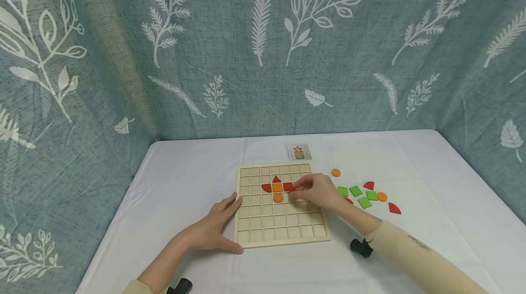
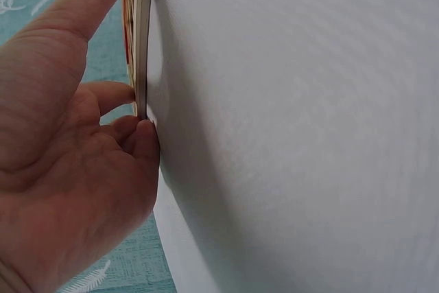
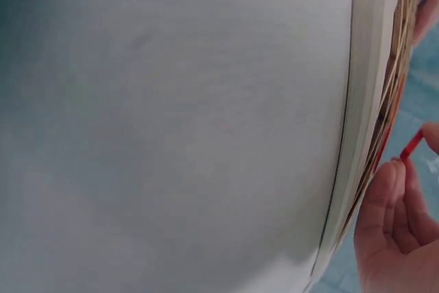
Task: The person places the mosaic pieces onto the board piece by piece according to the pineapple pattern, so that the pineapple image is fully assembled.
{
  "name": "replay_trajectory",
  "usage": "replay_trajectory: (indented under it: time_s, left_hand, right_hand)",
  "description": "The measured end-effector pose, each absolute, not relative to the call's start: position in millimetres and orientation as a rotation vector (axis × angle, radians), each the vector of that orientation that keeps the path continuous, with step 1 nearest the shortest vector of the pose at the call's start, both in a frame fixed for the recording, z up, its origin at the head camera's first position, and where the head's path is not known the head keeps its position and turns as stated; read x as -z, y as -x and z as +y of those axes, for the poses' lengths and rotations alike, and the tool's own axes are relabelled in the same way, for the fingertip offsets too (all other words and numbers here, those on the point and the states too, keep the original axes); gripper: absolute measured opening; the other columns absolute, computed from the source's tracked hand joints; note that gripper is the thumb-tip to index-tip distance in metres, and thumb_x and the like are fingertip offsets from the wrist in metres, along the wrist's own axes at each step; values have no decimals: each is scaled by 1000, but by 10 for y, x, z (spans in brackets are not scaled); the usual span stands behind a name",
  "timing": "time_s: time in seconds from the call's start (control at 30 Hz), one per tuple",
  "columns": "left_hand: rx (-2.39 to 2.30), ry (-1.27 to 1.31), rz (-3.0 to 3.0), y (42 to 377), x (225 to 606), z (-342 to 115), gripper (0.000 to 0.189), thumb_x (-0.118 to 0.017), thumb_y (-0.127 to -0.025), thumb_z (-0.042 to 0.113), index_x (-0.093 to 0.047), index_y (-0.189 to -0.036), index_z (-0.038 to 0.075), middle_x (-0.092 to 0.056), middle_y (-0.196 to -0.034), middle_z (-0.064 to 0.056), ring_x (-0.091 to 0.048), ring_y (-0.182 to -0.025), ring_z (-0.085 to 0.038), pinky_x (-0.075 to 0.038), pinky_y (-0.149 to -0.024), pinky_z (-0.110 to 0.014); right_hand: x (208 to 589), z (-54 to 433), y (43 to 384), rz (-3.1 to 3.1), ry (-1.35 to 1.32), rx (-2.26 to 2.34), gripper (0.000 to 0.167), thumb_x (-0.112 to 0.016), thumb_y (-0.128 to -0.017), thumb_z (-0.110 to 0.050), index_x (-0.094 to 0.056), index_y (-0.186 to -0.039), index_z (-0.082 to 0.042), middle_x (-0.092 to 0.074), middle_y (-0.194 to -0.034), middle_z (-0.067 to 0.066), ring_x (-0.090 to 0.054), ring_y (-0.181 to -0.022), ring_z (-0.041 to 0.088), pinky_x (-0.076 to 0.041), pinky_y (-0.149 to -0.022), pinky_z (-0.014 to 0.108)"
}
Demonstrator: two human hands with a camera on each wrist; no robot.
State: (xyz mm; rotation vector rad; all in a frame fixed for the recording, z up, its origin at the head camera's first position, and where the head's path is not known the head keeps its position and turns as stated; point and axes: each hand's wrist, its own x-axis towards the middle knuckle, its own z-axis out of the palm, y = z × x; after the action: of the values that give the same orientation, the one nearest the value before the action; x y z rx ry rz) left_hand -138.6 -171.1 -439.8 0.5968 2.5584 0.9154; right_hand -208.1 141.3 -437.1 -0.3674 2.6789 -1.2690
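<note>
A wooden grid board (image 1: 263,223) lies on the table. On it an orange square (image 1: 277,187) has a red triangular tile (image 1: 276,178) above it, red rounded tiles (image 1: 266,187) to its left and right, and an orange disc (image 1: 278,197) below. My right hand (image 1: 318,190) pinches a small red tile (image 3: 412,145) between thumb and fingers over the board, at the right end of the red row; the fingers partly cover its shape. With fingers spread, my left hand (image 1: 213,228) rests against the board's left edge, thumb near the lower left corner.
Right of the board lie several green squares (image 1: 355,191), orange discs (image 1: 336,172) and red quarter-circle tiles (image 1: 394,208). A small picture card (image 1: 298,152) with a gridded design lies behind the board. A leaf-patterned curtain (image 1: 230,56) hangs behind the white-covered table (image 1: 185,170).
</note>
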Motion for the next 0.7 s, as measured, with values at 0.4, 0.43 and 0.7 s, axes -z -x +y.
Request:
replay_trajectory:
  time_s: [0.4,0.43,0.7]
  left_hand:
    - [-920,-597,2554,1395,4399,-1709,117,-88,-65,47,-25,-154,3,-9,-162,-17,-12,-145,-38,-24,-111,-57]
    - [-920,-599,2554,1394,4398,-1710,117,-88,-65,46,-25,-154,3,-9,-161,-17,-12,-145,-38,-24,-111,-57]
    - [-922,-616,2551,1389,4388,-1719,117,-88,-66,45,-24,-154,2,-8,-161,-19,-12,-145,-39,-24,-111,-58]
  right_hand:
    - [4377,1314,2060,2775,636,1082,18,-83,-78,-22,-70,-82,-11,-60,-67,-9,-54,-60,7,-45,-57,22]
    - [4372,1312,2056,2779,641,1077,18,-84,-78,-22,-70,-81,-11,-60,-66,-9,-54,-60,7,-45,-56,22]
    - [4364,1314,2045,2789,667,1052,17,-83,-78,-21,-68,-79,-13,-57,-66,-9,-52,-59,6,-45,-57,22]
